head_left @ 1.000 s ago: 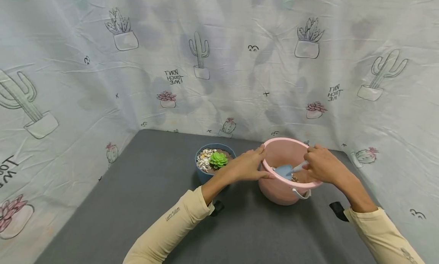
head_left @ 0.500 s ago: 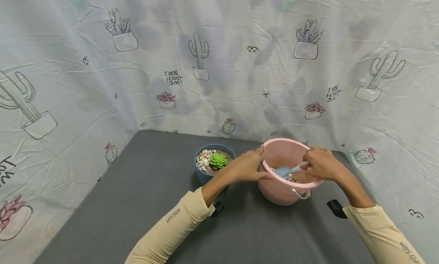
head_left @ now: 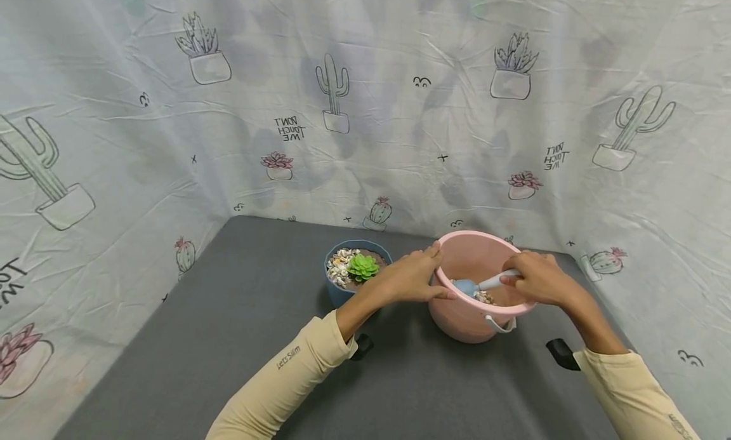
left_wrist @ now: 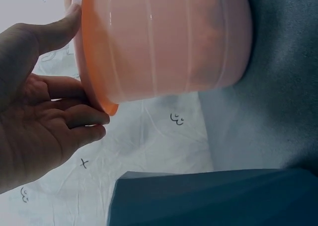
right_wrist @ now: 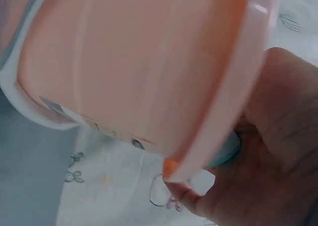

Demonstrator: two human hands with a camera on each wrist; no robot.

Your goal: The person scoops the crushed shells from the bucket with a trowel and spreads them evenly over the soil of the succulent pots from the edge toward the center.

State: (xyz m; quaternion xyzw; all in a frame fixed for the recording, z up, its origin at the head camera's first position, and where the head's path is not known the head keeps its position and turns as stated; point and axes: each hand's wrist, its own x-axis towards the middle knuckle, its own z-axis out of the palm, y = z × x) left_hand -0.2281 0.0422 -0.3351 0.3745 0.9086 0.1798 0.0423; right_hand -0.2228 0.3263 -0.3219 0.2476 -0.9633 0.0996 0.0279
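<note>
A pink bucket (head_left: 457, 322) stands at the back right of the grey table. Thumb and bent fingers of my left hand (head_left: 411, 278) hold its left rim from outside, as the left wrist view also shows. Over the opposite side, my right hand (head_left: 539, 278) grips the pale handle of a small blue trowel (head_left: 493, 280). The trowel slants down to the left inside the bucket, its blade partly hidden by the near rim. Small pebbles (head_left: 484, 297) and brown soil lie in the bucket around it. In the right wrist view, the trowel's handle end (right_wrist: 226, 150) shows beside the palm.
Left of the bucket is a blue pot (head_left: 341, 295) with white pebbles (head_left: 340, 265), soil and a green succulent (head_left: 362, 267). The bucket's white carrying handle (head_left: 501, 326) hangs at the front. A cactus-print curtain (head_left: 388, 141) encloses the table's back and sides.
The trowel's blade has slid left toward the bucket's near-left wall, uncovering more pebbles, and its handle now lies flatter. My right hand has shifted slightly; my left hand and the bucket stay nearly put.
</note>
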